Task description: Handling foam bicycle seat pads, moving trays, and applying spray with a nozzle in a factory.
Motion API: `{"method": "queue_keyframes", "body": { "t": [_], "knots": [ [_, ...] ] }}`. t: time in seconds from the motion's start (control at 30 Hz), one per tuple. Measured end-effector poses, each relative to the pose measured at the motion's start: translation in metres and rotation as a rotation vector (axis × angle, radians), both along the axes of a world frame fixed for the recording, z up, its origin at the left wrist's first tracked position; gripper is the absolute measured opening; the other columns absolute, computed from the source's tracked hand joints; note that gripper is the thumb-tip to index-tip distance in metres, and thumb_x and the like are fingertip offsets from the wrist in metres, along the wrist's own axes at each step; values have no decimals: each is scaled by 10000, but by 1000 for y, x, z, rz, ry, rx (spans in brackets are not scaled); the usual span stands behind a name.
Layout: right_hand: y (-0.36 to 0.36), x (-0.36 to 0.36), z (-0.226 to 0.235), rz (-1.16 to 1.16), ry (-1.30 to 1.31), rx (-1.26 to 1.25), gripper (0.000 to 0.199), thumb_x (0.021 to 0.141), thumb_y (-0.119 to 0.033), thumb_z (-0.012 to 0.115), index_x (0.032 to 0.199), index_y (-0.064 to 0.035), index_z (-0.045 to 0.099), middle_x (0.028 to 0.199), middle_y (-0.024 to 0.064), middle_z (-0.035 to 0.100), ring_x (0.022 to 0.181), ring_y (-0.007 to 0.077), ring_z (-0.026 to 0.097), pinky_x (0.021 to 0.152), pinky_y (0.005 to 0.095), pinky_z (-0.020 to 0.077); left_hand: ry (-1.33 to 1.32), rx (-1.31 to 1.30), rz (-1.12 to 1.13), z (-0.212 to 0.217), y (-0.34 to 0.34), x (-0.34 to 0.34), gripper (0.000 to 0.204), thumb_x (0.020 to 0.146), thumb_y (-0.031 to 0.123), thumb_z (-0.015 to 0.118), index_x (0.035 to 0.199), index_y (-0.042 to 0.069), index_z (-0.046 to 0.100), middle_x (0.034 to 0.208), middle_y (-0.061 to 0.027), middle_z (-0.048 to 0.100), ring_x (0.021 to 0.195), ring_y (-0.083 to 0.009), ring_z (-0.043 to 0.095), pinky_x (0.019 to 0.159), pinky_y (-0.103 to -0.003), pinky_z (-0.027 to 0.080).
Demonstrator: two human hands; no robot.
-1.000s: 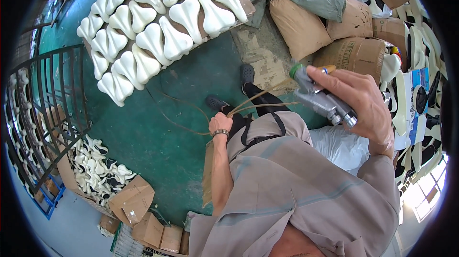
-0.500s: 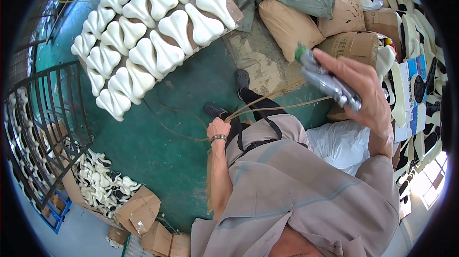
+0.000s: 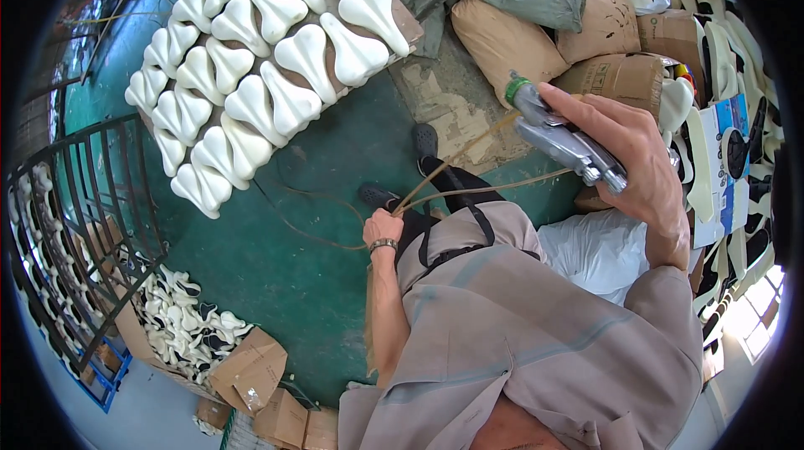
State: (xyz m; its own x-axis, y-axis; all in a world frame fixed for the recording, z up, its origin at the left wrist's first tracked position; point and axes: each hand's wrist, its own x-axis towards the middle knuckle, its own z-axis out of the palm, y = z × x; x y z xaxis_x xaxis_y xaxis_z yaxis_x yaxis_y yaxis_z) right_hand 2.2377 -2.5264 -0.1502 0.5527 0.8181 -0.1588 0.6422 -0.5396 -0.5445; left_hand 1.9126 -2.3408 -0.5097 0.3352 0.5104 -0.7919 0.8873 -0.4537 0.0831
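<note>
The right hand (image 3: 641, 161) is gripping a spray gun (image 3: 563, 138), raised above the sacks (image 3: 502, 39); the left hand (image 3: 383, 228) is clenching its hoses (image 3: 456, 173), likely repositioning; aiming probably needs slack.

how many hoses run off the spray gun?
2. Both thin tan hoses leave the spray gun in the right hand and slant down-left to the left hand, one above the other. More may be hidden.

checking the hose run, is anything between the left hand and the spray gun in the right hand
Nothing visible blocks it. Two thin hoses run freely through open air from the left hand up to the metal spray gun gripped in the right hand; only the green floor and the person's shoes lie far below.
</note>
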Motion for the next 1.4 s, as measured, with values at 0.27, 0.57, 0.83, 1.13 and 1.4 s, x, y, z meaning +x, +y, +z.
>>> {"method": "queue_keyframes", "body": {
  "t": [0.27,0.57,0.83,1.13,1.4],
  "knots": [
    [-24,-21,13,-108,64,4,683,711,14,690,1389,-52,642,1028,195,721,893,394,705,805,421,557,18,-3,-15,-9,-5,-1,438,883,492,714,1046,92,788,1067,-235,750,1042,-440,705,891,-514,567],
    [-52,-54,17,-55,65,-100,689,709,-13,721,1392,-58,638,975,179,725,870,400,701,773,439,552,-13,-54,-76,-5,-9,-14,418,887,440,717,1056,62,775,1077,-270,739,1037,-448,708,892,-530,567],
    [-7,-151,15,-152,84,-35,771,665,115,627,1421,-32,598,1020,206,684,919,425,670,821,405,532,-69,-38,-31,1,44,-92,452,879,434,741,1054,17,764,1098,-290,729,1071,-450,700,904,-520,573],
    [8,-388,-70,-925,329,183,388,957,-109,694,1331,-15,652,1002,37,698,845,131,628,688,272,515,-326,55,139,13,219,-256,375,846,467,804,965,114,762,974,-161,773,944,-386,735,786,-493,574],
    [-217,-715,-191,-1786,822,687,308,985,-156,696,1258,-21,658,1091,96,730,969,207,712,718,344,663,-1142,-192,452,69,323,-344,267,849,240,886,897,87,673,744,27,653,672,-69,584,623,-264,487]
  ]
}}
